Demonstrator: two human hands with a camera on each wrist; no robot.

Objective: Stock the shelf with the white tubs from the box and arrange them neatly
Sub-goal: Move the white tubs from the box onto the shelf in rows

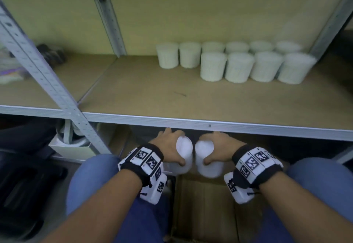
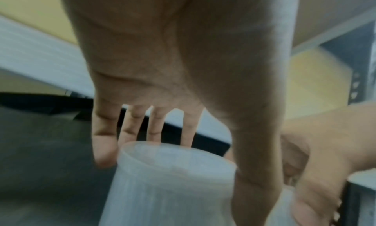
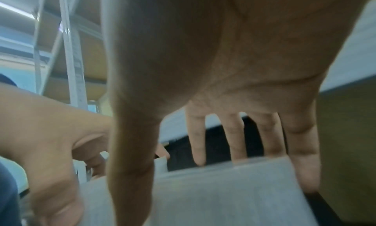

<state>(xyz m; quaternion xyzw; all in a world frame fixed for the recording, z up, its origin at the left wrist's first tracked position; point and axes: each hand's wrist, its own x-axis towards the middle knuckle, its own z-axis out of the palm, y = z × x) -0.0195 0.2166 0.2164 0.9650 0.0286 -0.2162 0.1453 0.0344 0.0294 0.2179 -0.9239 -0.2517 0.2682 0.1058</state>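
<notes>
- Box [image 1: 204, 204]: cardboard, directly below both wrists, between the person's knees. Its contents cannot be made out.
- Left hand [image 1: 169, 147]: wrapped around the left tub [image 1: 184, 152], thumb on the near side, fingers [image 2: 130, 129] reaching over the far rim. Grip firm by appearance.
- Right hand [image 1: 219, 147]: likewise wrapped around the right tub [image 1: 207, 156], thumb near, fingers [image 3: 236, 141] on the far side.
- Both held tubs sit just beside each other between the hands, above the box and just under the shelf's front edge. Long axes run roughly vertical, tops tilted slightly away from the person; which end is the lid cannot be told.
- Shelf [image 1: 152, 93]: its board lies above and beyond both hands. Judgement: the coming move turns on lifting both tubs over the front lip, then forward.
- Stocked tubs [image 1: 238, 66]: upright, beyond and to the right of the hands; six in the back row, four in the front row.
- Judgement: the open spots lie left of the front row, in front of the two leftmost back tubs. Both hands are about equally near; the right tub suits the spot touching the row, the left tub next beside it.
</notes>
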